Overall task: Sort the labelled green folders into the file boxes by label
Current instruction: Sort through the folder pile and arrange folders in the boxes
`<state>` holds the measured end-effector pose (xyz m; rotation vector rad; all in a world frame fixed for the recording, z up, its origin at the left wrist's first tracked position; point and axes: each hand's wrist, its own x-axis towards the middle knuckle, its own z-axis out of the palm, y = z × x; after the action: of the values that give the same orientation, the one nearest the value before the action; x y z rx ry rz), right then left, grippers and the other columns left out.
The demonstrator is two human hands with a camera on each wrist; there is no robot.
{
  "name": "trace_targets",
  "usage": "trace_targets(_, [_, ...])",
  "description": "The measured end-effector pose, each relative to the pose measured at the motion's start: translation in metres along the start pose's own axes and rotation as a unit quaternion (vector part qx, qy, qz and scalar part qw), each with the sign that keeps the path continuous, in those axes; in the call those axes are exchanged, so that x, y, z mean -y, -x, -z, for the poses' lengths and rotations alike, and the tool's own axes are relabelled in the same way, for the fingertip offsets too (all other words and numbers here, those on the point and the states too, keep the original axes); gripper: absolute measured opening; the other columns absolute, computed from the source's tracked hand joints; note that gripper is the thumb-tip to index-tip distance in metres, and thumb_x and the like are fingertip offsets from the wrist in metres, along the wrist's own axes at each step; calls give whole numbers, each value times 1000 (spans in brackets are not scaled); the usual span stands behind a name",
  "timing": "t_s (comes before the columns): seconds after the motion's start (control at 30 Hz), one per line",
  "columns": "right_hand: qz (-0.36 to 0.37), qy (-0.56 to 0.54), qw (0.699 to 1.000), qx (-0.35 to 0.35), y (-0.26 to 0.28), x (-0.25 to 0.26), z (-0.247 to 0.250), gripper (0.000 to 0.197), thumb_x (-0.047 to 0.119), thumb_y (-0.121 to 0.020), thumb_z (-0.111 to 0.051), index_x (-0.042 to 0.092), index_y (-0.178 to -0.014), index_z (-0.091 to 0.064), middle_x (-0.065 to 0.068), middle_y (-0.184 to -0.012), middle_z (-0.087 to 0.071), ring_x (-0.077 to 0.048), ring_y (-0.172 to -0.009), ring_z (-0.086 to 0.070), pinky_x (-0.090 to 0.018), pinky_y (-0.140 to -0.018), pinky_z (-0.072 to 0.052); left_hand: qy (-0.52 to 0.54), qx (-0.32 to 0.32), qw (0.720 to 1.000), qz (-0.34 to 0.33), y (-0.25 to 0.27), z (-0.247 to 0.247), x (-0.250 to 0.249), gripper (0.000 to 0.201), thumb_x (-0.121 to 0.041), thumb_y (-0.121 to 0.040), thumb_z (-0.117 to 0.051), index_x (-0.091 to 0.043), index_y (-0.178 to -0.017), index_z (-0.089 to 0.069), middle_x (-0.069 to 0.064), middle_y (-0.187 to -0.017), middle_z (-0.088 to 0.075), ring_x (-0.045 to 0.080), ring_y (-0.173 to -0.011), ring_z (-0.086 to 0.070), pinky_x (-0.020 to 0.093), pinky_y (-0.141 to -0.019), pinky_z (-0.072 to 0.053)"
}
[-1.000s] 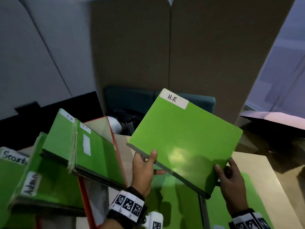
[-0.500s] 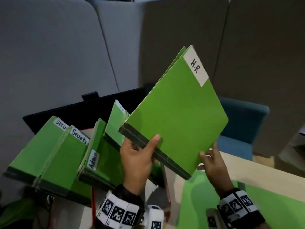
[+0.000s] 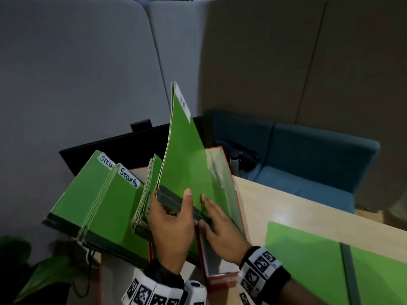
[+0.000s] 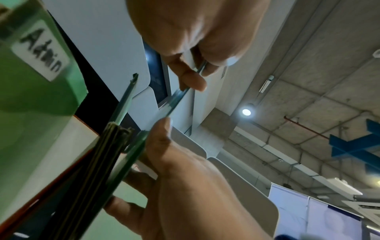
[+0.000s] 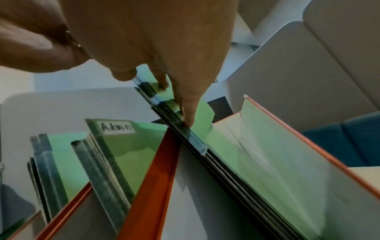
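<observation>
The green HR folder (image 3: 187, 168) stands nearly upright and edge-on, its lower part inside the red file box (image 3: 228, 170); its white label is blurred. My left hand (image 3: 176, 208) grips the dark spine, thumb on the near face. My right hand (image 3: 220, 223) lies along the folder's right face and pinches the spine (image 5: 195, 142) between thumb and fingers (image 4: 191, 78). Other folders (image 5: 226, 164) stand in that box against the held one. The Admin folders (image 5: 117, 127) fill the box to the left, and two Security folders (image 3: 130, 179) lean further left.
More green folders (image 3: 308, 260) lie flat on the beige table (image 3: 286, 208) to the right. A black monitor (image 3: 105, 150) stands behind the boxes. Grey partition panels and a teal seat (image 3: 308, 161) close off the back.
The HR folder has swung from tilted and face-on to upright and edge-on, and has come down into the red box. My right hand slid from its lower corner onto the spine.
</observation>
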<state>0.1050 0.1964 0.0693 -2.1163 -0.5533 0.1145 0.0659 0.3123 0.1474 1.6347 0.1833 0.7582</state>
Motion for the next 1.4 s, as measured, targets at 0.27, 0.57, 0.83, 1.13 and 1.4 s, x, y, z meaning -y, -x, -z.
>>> trace_targets(0.27, [-66,-33,997,31,-11,-29,-26,80,80,-81,-17,38,-150,-10,9,-159,-15,-5,-144,-14,-29,-118,-17,-117,125,985,11,-14,23,19,96,-12,-88,-68,-50,-145,-1,-27,-142,-15,-24,-119,-22,8,-103,-27])
trace_targets(0.57, [-140,61,987,52,-16,-47,-29,55,28,-102,-33,20,-152,-11,-3,-158,-19,-18,-143,-22,-27,-114,-19,-261,229,938,-3,-27,39,50,61,-21,-85,-67,-32,-139,-41,-4,-136,-52,5,-114,-51,29,-102,-46])
trace_targets(0.83, [-174,-46,983,29,-28,-56,-25,62,12,-94,-43,30,-150,-22,0,-155,-26,-15,-142,-26,-31,-117,-21,-322,239,914,-53,-34,15,60,53,-28,-87,-67,-21,-137,-48,-19,-113,-41,-2,-101,-46,12,-104,-30])
trace_targets(1.13, [-197,74,971,115,-36,-65,-26,78,2,-88,-41,14,-152,3,-13,-159,-11,-24,-145,-19,-35,-117,-22,-461,249,850,-52,-26,2,68,57,-51,-91,-52,-30,-143,-39,-13,-116,-43,0,-81,-54,15,-67,-53])
trace_targets(1.4, [-51,-31,996,-71,26,-67,11,44,-2,-74,-47,11,-113,-64,-1,-112,-67,-14,-102,-60,-19,-92,-46,-325,259,878,-238,24,-36,65,34,-32,-88,-61,-23,-121,-61,-2,-110,-43,12,-100,-45,24,-81,-42])
